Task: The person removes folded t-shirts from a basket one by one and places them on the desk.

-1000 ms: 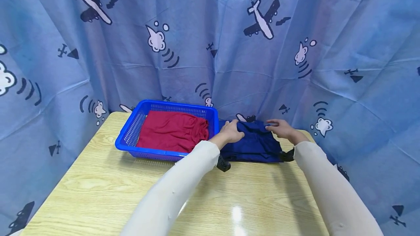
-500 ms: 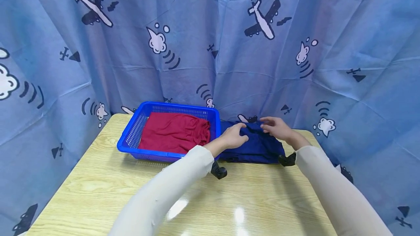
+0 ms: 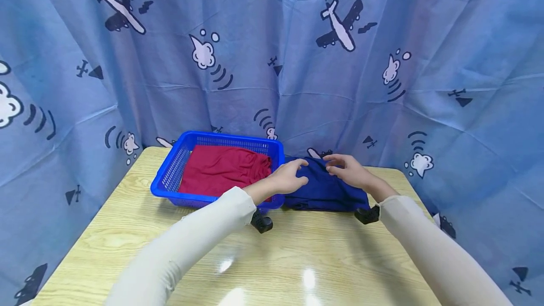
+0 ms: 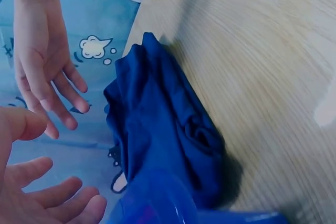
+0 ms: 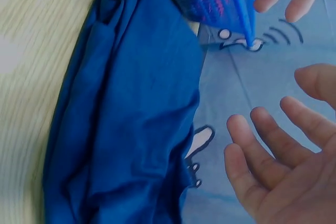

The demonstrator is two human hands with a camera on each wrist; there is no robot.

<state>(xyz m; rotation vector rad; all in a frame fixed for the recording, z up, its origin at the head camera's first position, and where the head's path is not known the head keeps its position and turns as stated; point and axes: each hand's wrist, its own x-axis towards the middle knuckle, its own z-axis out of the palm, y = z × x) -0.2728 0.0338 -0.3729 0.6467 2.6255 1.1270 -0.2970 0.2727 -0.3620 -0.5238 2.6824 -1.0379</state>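
A folded dark blue cloth garment (image 3: 329,188) lies on the table right beside a blue plastic basket (image 3: 160,188). Over its left end and the basket's right rim hovers my left hand (image 3: 286,177), fingers loosely bent and holding nothing. My right hand (image 3: 350,172) is above the garment's far part, fingers relaxed, with nothing in it. Both wrist views show the hands apart from the blue garment (image 4: 157,114), palms turned toward each other. Inside the basket lies a folded red cloth garment (image 3: 225,169).
The wooden table (image 3: 272,259) reaches toward me in front of the basket. A blue curtain (image 3: 246,60) printed with planes and clouds hangs right behind the table and along both sides. Black wrist devices (image 3: 261,221) sit below each wrist.
My left hand has moved left, from above the blue garment toward the basket's rim. The right hand has shifted slightly left. The blue garment's surface looks smoother than before.
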